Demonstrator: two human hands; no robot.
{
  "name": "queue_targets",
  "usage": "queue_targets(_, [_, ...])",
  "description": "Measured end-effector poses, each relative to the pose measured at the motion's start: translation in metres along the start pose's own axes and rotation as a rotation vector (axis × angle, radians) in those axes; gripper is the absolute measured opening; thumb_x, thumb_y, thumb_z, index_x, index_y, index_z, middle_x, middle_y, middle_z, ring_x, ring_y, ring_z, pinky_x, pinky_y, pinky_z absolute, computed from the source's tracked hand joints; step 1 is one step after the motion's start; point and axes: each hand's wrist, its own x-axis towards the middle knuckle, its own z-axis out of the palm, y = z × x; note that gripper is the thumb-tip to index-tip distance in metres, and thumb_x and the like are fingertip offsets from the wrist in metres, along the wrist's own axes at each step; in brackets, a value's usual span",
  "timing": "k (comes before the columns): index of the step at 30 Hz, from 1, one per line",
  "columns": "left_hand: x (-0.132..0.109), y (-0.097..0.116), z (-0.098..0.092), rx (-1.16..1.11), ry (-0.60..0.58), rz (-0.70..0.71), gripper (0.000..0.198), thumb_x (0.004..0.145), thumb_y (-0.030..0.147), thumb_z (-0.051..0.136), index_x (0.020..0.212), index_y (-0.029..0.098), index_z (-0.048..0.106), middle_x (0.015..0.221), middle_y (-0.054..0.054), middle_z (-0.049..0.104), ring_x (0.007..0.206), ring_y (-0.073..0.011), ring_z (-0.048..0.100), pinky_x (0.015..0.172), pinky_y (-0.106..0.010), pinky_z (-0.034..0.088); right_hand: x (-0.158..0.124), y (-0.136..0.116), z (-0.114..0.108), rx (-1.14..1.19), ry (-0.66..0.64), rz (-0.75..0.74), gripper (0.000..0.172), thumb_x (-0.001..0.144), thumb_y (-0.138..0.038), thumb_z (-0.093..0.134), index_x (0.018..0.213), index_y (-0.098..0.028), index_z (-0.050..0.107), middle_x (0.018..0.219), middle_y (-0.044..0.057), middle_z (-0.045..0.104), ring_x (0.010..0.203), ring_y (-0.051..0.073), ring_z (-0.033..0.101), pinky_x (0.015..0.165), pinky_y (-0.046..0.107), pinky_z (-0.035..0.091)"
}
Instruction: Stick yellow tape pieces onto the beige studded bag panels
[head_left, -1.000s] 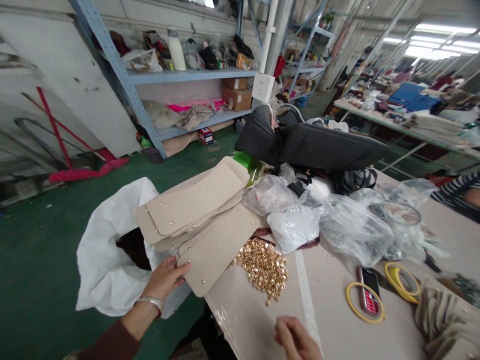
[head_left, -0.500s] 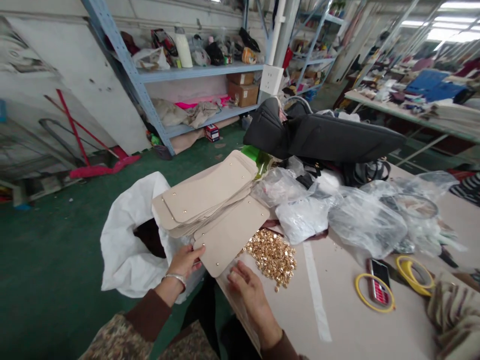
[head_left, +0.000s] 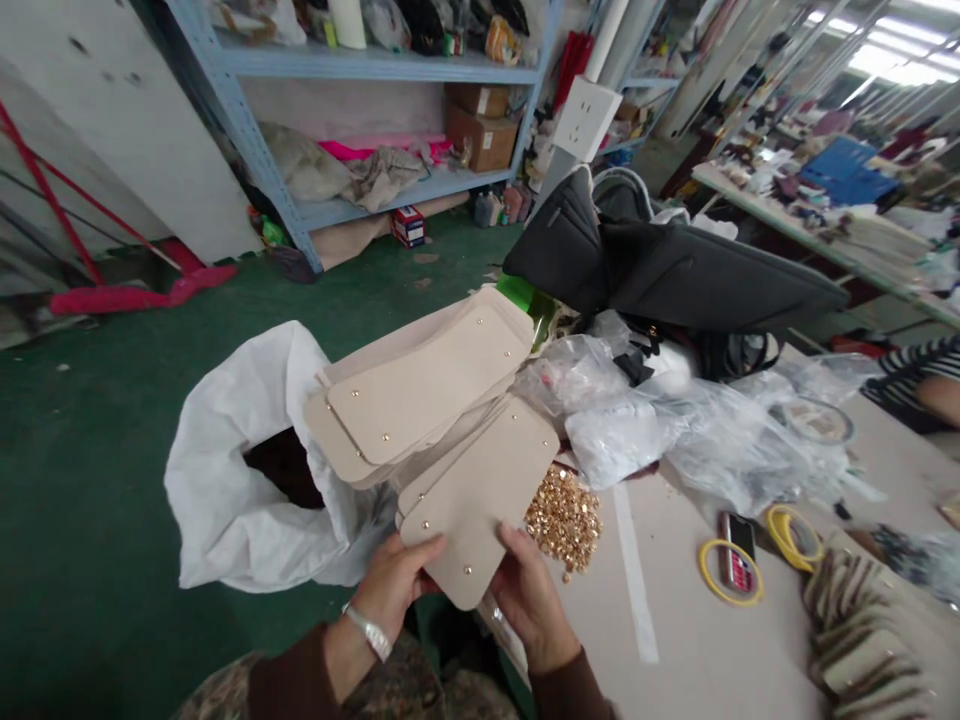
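Note:
Between my hands is a beige flat panel with rounded corners and small gold studs, its near end jutting past the table edge. My left hand pinches its left edge, thumb on top. My right hand grips the right edge the same way, fingers hidden underneath. More beige panels show under its far left part. Just beyond lies a stack of similar studded panels. A pile of small gold studs lies on the table right of the held panel.
Left of the table stands an open white sack with dark contents. Clear plastic bags and a dark grey bag lie at the back. To the right are a phone, yellow tape rolls and a striped beige pile.
My right hand has closed on the panel's right edge, where before it hovered apart from it. The panel's near end has come nearer to me. The view has shifted.

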Motion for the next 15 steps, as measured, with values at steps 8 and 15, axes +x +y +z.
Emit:
queue_targets(8, [-0.026, -0.007, -0.028, 0.406, -0.261, -0.146, 0.055, 0.054, 0.055, 0.083, 0.085, 0.012, 0.07, 0.074, -0.01, 0.074, 0.062, -0.02, 0.066, 0.051, -0.026, 0.046, 0.018, -0.023, 0.007, -0.071, 0.331, -0.196, 0.063, 0.054, -0.024, 0.088, 0.113, -0.017, 0.066, 0.091, 0.006, 0.078, 0.082, 0.028, 0.073, 0.081, 0.042, 0.059])
queue_targets(15, [0.01, 0.043, -0.058, 0.298, 0.142, 0.066, 0.059, 0.045, 0.036, 0.088, 0.098, 0.019, 0.067, 0.089, -0.005, 0.071, 0.081, -0.0208, 0.066, 0.065, -0.028, 0.051, -0.01, -0.056, -0.014, -0.123, 0.411, -0.342, 0.074, 0.059, -0.028, 0.085, 0.127, -0.019, 0.059, 0.098, 0.007, 0.077, 0.082, 0.028, 0.073, 0.08, 0.043, 0.059])
